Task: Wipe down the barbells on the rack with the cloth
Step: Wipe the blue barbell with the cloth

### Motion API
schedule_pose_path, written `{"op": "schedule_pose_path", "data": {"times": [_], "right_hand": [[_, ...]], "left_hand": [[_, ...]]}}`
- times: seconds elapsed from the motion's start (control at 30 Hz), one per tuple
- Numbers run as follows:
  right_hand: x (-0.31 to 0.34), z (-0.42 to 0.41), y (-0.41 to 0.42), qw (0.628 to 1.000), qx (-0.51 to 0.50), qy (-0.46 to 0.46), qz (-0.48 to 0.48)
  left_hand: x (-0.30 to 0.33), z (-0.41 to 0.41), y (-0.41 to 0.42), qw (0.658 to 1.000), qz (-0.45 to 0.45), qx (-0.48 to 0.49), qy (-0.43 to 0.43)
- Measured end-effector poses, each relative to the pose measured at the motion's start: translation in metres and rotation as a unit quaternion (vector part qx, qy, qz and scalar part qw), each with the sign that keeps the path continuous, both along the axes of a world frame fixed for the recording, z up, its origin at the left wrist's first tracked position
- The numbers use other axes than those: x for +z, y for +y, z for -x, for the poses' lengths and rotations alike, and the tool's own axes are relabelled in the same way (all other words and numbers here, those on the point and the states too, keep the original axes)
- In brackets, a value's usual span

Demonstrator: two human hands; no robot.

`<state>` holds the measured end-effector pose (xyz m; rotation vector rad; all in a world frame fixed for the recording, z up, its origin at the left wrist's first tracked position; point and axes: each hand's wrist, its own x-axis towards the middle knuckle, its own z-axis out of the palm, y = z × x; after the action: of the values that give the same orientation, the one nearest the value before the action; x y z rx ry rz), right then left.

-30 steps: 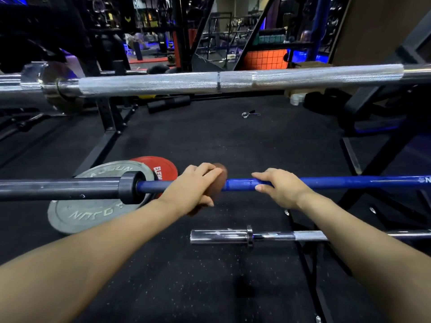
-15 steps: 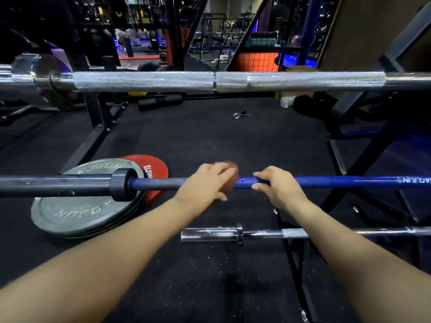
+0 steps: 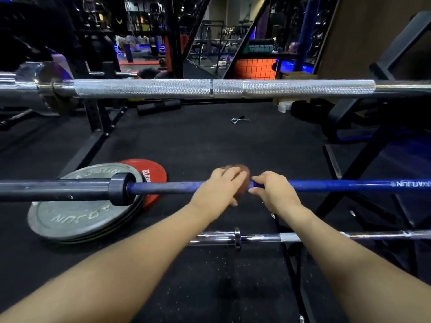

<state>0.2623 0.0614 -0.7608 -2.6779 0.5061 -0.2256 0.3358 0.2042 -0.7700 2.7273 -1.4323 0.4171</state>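
Note:
A blue barbell with a dark sleeve lies across the rack at mid height. My left hand grips a brown cloth wrapped around the blue shaft; most of the cloth is hidden under the fingers. My right hand holds the same shaft just to the right, almost touching the cloth. A silver knurled barbell rests higher and farther away. A thinner chrome barbell sits lower, partly behind my right forearm.
Grey weight plates and a red plate lie on the black floor at the left. A spring collar lies on the floor beyond. Black rack legs stand at left and right.
My left hand has slid the cloth to the right along the blue shaft, closing the gap to my right hand. The camera view shifted slightly left.

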Motion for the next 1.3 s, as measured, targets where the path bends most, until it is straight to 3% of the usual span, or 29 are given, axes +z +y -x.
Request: {"op": "schedule_pose_path", "data": {"times": [0.1,0.23,0.33,0.5,0.6,0.8,0.9,1.03,1.17,1.3], "right_hand": [[0.003,0.001,0.003,1.000,-0.014,0.003,-0.008],[0.010,0.002,0.024,0.997,0.030,-0.004,0.072],[0.014,-0.001,0.046,0.991,0.085,-0.005,0.103],[0.014,-0.016,0.076,0.990,0.066,-0.007,0.127],[0.016,-0.015,0.076,0.990,0.048,-0.005,0.130],[0.019,-0.006,0.076,0.995,0.030,-0.008,0.097],[0.016,-0.007,0.079,0.992,0.026,-0.011,0.121],[0.011,-0.016,0.081,0.982,0.028,-0.010,0.186],[0.014,-0.016,0.072,0.989,0.033,-0.011,0.143],[0.013,-0.014,0.071,0.989,0.039,-0.017,0.140]], "left_hand": [[-0.002,-0.019,0.062,1.000,0.029,0.006,0.003],[-0.003,-0.033,0.121,0.996,0.030,0.083,0.005],[0.001,-0.023,0.109,0.992,0.070,0.108,-0.002],[0.003,-0.002,0.053,0.996,0.021,0.067,-0.063],[0.001,-0.015,0.076,0.998,0.000,0.067,-0.017],[0.004,-0.038,0.156,0.984,0.042,0.170,0.022],[0.002,-0.026,0.142,0.976,0.094,0.195,0.020],[-0.004,-0.001,0.091,0.987,0.080,0.122,-0.061],[-0.003,-0.009,0.092,0.994,0.052,0.092,-0.025],[-0.006,-0.032,0.144,0.980,0.068,0.187,0.007]]}}
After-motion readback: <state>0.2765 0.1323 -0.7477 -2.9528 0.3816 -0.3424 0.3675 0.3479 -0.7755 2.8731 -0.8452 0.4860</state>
